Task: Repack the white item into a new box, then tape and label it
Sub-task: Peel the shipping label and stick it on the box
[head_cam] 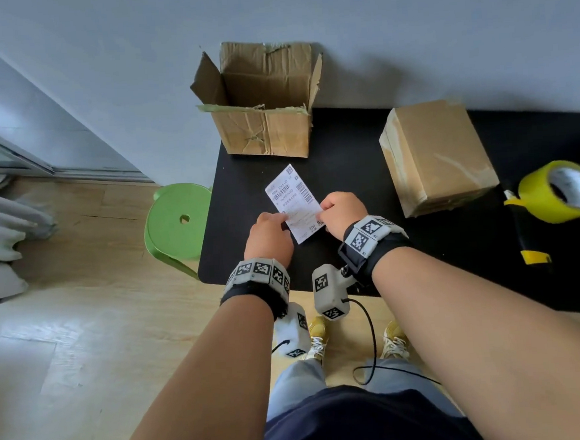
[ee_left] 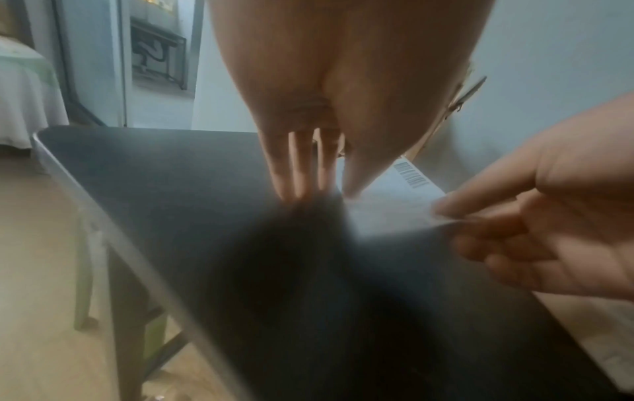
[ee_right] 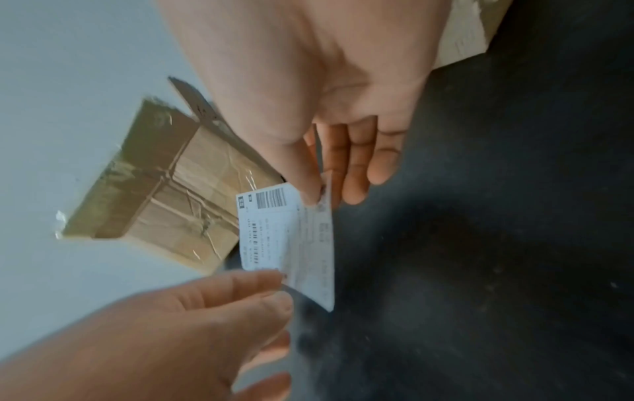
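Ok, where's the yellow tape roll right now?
In the head view the yellow tape roll sits at the far right of the black table, just right of the sealed box and away from both hands.

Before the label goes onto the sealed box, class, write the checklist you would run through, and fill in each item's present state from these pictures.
1. Label held by both hands: ok. The left hand and right hand each pinch an edge of it.
2. Backing peeled off: cannot tell. In the right wrist view a thin layer seems to lift near the left hand's fingers, but it is blurred.
3. Sealed box closed and taped: ok, glossy tape shows along its edges.
4. Sealed box's top face bare for the label: ok.
5. Path from label to sealed box on the table: ok, nothing lies between.
6. Tape roll out of the way: ok, right of the sealed box.
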Motion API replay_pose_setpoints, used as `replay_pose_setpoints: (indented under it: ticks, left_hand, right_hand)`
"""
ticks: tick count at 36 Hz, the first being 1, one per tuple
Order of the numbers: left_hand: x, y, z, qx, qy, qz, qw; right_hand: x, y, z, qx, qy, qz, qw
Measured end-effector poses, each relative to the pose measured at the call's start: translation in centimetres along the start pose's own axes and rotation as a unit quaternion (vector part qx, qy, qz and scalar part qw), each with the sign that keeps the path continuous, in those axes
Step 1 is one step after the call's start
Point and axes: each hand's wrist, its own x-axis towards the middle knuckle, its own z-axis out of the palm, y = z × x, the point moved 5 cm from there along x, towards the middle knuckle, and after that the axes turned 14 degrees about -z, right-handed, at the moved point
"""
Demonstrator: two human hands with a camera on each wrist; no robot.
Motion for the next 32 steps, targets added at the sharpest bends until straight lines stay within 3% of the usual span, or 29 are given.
replay_pose_setpoints:
  ticks: [6,12,17,32]
  left_hand:
    - [-0.3,2.9,-0.9,-0.163,-0.035,-0.081,0.983]
    - [-1.9,9.2,-1.5,-0.289,-0.052,-0.024,0.956]
    - [-2.9,14.3,-2.6,-0.307,-0.026,0.017,0.951]
    - [-5.3,22.8,-3.0,-0.254,-0.004,0.096,0.962]
  right_hand:
    - [-1.5,-0.7,-4.7,0.094,0.049,-0.024,0.994]
    - [-3.1,0.7,-10.3,0.189,0.087,-0.02,0.978]
    - [-4.8,2.2,-14.5,0.266,0.093,0.005,0.96]
    - [-7.0,5.5,-22.6,0.245,0.143,-0.031,0.958]
